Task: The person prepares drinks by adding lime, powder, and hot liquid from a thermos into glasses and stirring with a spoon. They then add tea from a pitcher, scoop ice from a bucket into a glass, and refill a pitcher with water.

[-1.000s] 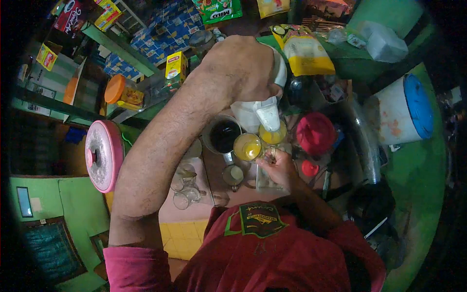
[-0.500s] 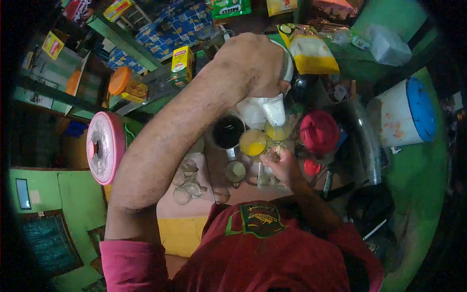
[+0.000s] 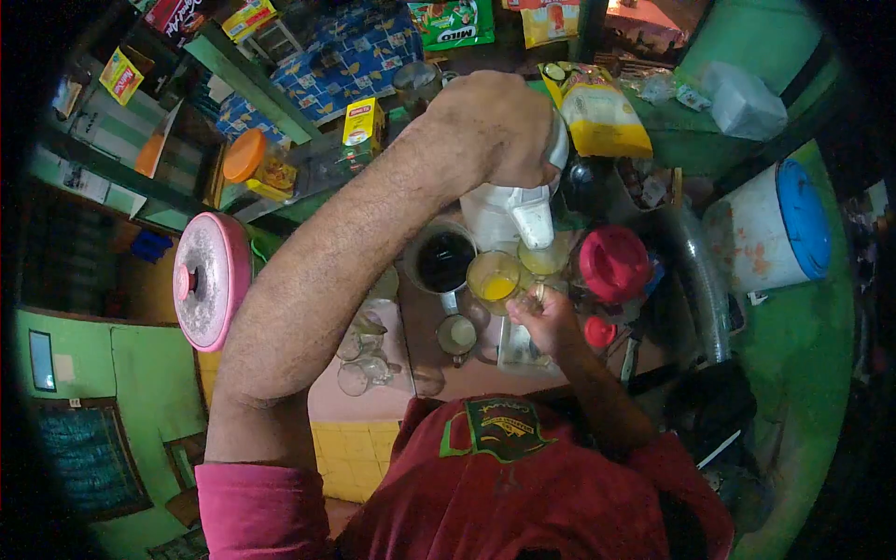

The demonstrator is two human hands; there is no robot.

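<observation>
My left hand point(image 3: 509, 131) reaches across from the left and grips a white pitcher point(image 3: 485, 213), its fingers wrapped at the top; the handle is mostly hidden. The pitcher's spout point(image 3: 532, 222) points towards me, right above a glass point(image 3: 543, 256) of yellowish drink. I cannot make out a stream. My right hand point(image 3: 546, 319) is closed on the handle of a clear glass mug point(image 3: 493, 278) with yellow drink in it, beside that glass. Left of the mug stands a metal pot point(image 3: 441, 261) of dark liquid. Nearer me is a small mug point(image 3: 457, 334) with pale contents.
Several clear glasses point(image 3: 362, 359) stand on the left of the table. A red-lidded container point(image 3: 613, 263) is to the right, near a white bucket with a blue lid point(image 3: 805, 219). Behind lie a yellow packet point(image 3: 602, 112) and a yellow box point(image 3: 362, 126).
The view has shifted slightly, so most things sit lower in it. The yellow drink's surface in the mug looks smaller and further to one side. Both hands keep their holds.
</observation>
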